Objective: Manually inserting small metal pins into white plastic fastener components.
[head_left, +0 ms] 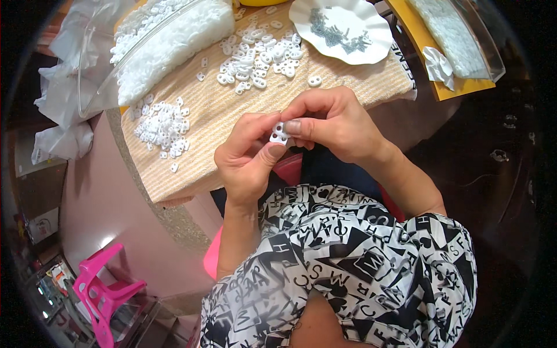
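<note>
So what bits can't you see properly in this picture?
- Small white plastic piece: head view, mostly covered by the left hand and right hand, so its shape is unclear.
- Grey metal bits on the white plate: too small to tell apart.
- Clear bag of white pieces: cut off by the top edge.

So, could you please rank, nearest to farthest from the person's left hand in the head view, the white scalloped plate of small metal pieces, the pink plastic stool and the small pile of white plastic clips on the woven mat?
From the left hand:
1. Small pile of white plastic clips, up-left on the mat.
2. Pink plastic stool, lower left on the floor.
3. White scalloped plate, top right.
</note>
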Motion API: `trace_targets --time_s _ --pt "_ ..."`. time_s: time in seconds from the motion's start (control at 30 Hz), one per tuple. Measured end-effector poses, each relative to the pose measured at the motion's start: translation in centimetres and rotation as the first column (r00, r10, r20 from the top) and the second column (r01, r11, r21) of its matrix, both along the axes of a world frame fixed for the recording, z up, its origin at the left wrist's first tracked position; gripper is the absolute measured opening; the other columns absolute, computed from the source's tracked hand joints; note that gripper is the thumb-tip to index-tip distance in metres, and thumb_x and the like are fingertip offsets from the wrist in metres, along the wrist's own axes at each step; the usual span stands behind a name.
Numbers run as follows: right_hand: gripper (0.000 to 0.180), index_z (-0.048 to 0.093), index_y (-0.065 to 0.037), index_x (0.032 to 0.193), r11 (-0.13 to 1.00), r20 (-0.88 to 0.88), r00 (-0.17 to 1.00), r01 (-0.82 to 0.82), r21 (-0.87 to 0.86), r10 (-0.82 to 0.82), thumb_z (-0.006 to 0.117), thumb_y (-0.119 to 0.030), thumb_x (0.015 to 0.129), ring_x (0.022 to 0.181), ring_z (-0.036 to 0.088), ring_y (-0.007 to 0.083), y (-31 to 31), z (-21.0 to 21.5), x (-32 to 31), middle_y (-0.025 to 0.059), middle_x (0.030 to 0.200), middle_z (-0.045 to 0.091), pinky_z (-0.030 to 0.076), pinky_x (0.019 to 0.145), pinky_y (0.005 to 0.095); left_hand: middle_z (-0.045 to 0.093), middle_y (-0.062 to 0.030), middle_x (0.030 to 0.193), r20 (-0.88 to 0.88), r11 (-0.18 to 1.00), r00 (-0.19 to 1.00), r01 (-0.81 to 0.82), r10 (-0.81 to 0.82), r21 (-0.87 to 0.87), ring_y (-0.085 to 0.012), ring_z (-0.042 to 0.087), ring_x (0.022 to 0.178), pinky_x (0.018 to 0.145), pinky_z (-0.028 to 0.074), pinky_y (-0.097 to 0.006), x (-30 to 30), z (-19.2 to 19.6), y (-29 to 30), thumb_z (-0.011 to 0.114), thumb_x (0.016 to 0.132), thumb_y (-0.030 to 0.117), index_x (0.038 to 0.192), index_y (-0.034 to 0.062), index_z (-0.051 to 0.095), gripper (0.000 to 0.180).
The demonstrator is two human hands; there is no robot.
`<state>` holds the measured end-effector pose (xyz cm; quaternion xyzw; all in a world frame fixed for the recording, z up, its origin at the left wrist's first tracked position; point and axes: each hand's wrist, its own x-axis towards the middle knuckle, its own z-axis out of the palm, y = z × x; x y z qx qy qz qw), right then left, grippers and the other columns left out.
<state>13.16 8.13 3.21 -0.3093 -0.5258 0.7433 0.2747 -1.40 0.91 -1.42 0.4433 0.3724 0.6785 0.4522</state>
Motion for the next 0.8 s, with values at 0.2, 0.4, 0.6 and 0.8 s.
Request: trace_targets --time_s 0.2,0.4,0.6,0.8 --pt "0.009 0.06 0.004 0.083 0.998 0.007 0.998 -0.054 -0.032 0.054 0.061 -0.002 0.077 0.057 0.053 0.0077 0.11 0.36 0.21 0.0046 0.068 0.058 0.042 0.049 0.0184 0.055 -0.0075 0.089 -0.035 0.991 0.999 -0.012 0.017 0.137 -0.0091 0.048 0.072 0.061 0.038 -0.018 0.16 -0.27 0.31 0.07 0.07 0.008 0.099 -0.0011 0.06 0.032" --pt "0.009 0.061 0.003 0.083 0.992 0.001 0.998 -0.061 0.11 0.062 0.061 -0.002 0.076 0.057 0.053 0.0071 -0.19 0.42 0.14 0.0041 0.067 0.057 0.042 0.048 0.0181 0.055 -0.0085 0.088 0.014 0.994 1.0 -0.014 0.012 0.107 -0.0097 0.049 0.072 0.06 0.038 -0.016 0.44 -0.3 -0.02 0.069 0.071 0.006 0.094 -0.0013 0.06 0.026" --pt "0.005 0.059 0.003 0.079 0.978 0.065 0.996 -0.073 0.198 0.061 0.06 0.0 0.076 0.056 0.052 0.0063 -0.35 0.7 0.27 0.0034 0.067 0.056 0.041 0.048 0.018 0.055 -0.009 0.088 -0.087 0.98 0.995 -0.031 0.049 0.198 -0.0105 0.049 0.073 0.058 0.037 -0.018 0.54 -0.62 0.08 0.068 0.072 0.004 0.092 -0.0002 0.06 0.023" --pt "0.003 0.058 0.002 0.075 0.979 0.068 0.994 -0.098 0.18 0.087 0.06 0.0 0.075 0.055 0.051 0.0056 -0.35 0.63 0.4 0.0024 0.066 0.055 0.041 0.048 0.0179 0.055 -0.009 0.085 -0.102 0.974 0.994 -0.021 0.045 0.228 -0.0125 0.049 0.074 0.06 0.039 -0.02 0.76 -0.6 0.13 0.068 0.071 0.003 0.091 0.0004 0.059 0.022"
